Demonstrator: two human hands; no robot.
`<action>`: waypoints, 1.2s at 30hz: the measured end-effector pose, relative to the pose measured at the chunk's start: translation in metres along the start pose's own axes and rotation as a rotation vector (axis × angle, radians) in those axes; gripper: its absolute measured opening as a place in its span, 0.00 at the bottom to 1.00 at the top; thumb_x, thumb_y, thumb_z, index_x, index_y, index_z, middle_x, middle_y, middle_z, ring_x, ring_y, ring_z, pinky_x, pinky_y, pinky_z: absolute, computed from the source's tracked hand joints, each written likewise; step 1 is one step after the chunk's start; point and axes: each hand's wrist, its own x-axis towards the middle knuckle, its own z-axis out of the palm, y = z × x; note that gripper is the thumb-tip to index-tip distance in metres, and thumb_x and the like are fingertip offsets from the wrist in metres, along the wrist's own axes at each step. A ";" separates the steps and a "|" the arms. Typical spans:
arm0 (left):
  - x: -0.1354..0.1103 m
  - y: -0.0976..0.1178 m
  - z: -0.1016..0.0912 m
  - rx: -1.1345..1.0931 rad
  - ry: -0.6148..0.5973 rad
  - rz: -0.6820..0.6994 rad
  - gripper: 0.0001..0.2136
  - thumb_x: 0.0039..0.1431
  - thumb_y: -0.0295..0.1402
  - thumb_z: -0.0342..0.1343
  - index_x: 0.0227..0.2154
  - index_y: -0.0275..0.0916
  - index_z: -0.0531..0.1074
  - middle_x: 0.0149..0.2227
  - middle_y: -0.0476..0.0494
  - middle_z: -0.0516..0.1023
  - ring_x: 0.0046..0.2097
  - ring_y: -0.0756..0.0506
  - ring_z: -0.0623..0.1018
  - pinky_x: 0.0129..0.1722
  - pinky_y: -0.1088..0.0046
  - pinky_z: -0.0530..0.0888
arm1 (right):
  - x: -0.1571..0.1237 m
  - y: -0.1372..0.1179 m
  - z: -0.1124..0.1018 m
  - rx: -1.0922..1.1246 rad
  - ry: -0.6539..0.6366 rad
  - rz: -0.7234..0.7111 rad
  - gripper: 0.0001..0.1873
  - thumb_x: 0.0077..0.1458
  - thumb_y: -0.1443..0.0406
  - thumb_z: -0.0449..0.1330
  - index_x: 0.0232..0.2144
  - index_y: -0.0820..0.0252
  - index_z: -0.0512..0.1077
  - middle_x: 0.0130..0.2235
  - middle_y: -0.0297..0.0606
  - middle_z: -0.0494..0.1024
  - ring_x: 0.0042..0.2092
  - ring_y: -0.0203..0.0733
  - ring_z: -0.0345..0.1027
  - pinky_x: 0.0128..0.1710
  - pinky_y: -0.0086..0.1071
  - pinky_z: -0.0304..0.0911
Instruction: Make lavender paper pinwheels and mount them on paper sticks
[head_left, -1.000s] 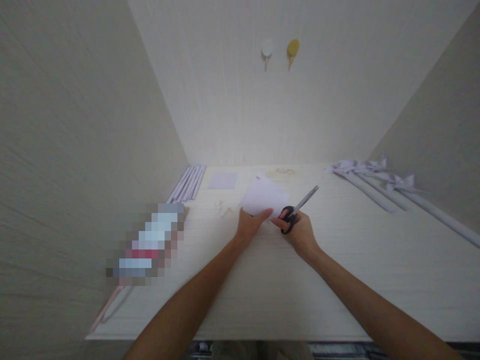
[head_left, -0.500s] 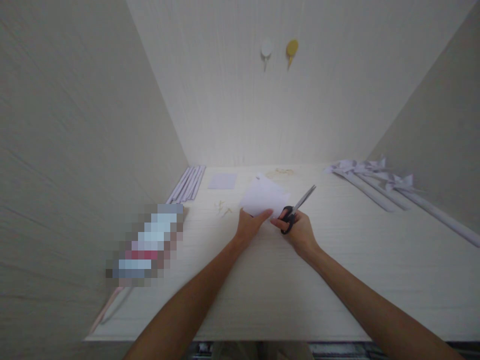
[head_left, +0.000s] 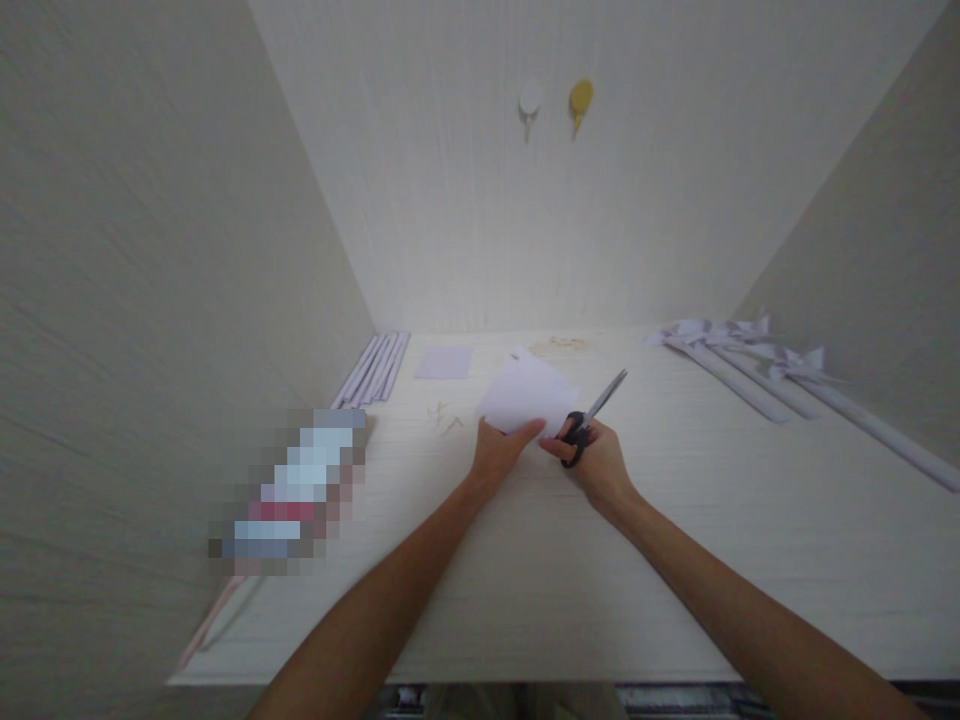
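A white sheet of paper (head_left: 529, 392), turned corner-up with a small slit or mark near its top corner, is held at its lower edge by my left hand (head_left: 501, 452). The thumb lies on top of the sheet and the other fingers are mostly hidden beneath. In my right hand (head_left: 596, 455) are black-handled scissors (head_left: 604, 396), their blades together and pointing up and to the right, away from the sheet. My right fingertips come close to the paper's lower right edge; whether they touch it I cannot tell.
Pale paper sticks (head_left: 379, 368) and a square sheet (head_left: 444, 362) lie at the back left. Small sticks or pins (head_left: 447, 418) are scattered nearby, more (head_left: 568, 343) at the back. Paper pinwheels on sticks (head_left: 799, 366) rest at right. A blurred-out object (head_left: 311, 480) stands left. Walls enclose the table.
Almost nothing differs. The scissors' tip has shifted very slightly left and the whole view has drifted a touch; both hands keep their holds.
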 end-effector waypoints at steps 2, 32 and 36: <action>0.000 0.000 0.000 0.001 0.009 -0.008 0.17 0.37 0.32 0.62 0.34 0.33 0.73 0.36 0.39 0.77 0.39 0.43 0.76 0.40 0.66 0.72 | 0.000 -0.001 0.000 -0.004 0.000 0.001 0.19 0.28 0.60 0.67 0.16 0.59 0.60 0.15 0.24 0.60 0.18 0.28 0.50 0.17 0.25 0.46; 0.013 -0.012 -0.007 0.026 0.145 -0.053 0.10 0.39 0.36 0.59 0.20 0.32 0.73 0.22 0.43 0.76 0.24 0.49 0.74 0.22 0.75 0.71 | -0.001 -0.004 -0.002 -0.057 -0.155 0.040 0.15 0.37 0.58 0.63 0.22 0.61 0.65 0.20 0.30 0.69 0.21 0.30 0.55 0.20 0.26 0.51; 0.019 -0.014 -0.013 -0.135 0.209 -0.046 0.11 0.41 0.37 0.57 0.25 0.32 0.73 0.26 0.43 0.77 0.28 0.48 0.76 0.23 0.76 0.71 | -0.006 -0.011 -0.003 -0.064 -0.418 0.144 0.16 0.41 0.54 0.60 0.26 0.62 0.64 0.24 0.35 0.73 0.20 0.29 0.56 0.18 0.25 0.50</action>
